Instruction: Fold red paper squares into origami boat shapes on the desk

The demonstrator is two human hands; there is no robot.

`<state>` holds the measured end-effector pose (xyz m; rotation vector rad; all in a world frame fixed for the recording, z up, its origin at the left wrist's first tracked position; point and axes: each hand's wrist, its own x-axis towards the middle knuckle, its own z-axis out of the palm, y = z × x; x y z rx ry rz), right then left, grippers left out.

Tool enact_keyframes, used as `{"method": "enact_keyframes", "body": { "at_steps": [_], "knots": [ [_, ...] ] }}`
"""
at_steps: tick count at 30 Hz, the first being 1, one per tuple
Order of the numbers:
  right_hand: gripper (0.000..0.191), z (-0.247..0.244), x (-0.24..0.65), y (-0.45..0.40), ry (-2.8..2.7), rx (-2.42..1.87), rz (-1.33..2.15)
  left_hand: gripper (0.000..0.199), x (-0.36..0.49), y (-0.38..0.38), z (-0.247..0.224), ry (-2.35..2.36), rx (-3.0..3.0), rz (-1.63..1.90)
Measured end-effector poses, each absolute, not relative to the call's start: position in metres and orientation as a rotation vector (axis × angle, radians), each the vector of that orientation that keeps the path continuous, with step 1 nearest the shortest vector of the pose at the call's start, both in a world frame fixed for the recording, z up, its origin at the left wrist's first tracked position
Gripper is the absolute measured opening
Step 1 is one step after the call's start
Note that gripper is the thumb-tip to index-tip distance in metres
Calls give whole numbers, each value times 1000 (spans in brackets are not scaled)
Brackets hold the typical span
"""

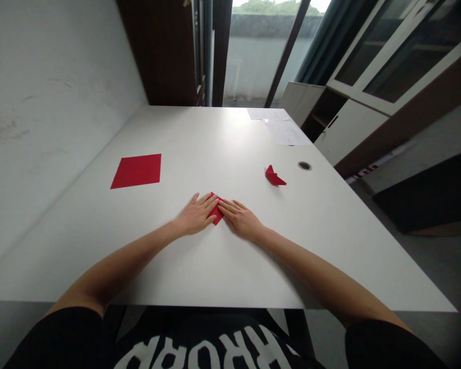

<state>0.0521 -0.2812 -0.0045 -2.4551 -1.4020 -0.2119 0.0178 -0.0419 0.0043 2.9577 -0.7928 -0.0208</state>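
A small folded piece of red paper (216, 213) lies flat on the white table, partly hidden under my fingers. My left hand (196, 214) rests on its left side with the fingers stretched out, palm down. From the right, my right hand (241, 218) lays its extended fingertips on the paper's right edge. The two hands almost meet over the paper.
A flat red sheet of paper (138, 170) lies to the left. On the right stands a folded red paper boat (274, 176), near a round cable hole (304, 166). White printed sheets (286, 132) lie at the table's (199, 133) far right. A wall (61, 77) borders the left side.
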Motion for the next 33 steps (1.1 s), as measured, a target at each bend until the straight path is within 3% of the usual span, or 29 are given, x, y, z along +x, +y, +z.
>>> {"method": "enact_keyframes", "body": {
  "at_steps": [22,33],
  "knots": [
    [51,0,50,-259,-1407,-2528,-188,67,38,-30,-7,-683,2959,-68],
    [48,-1,52,-307,-1371,-2635,-275,69,39,-29,-8,-688,2943,-89]
  ]
}}
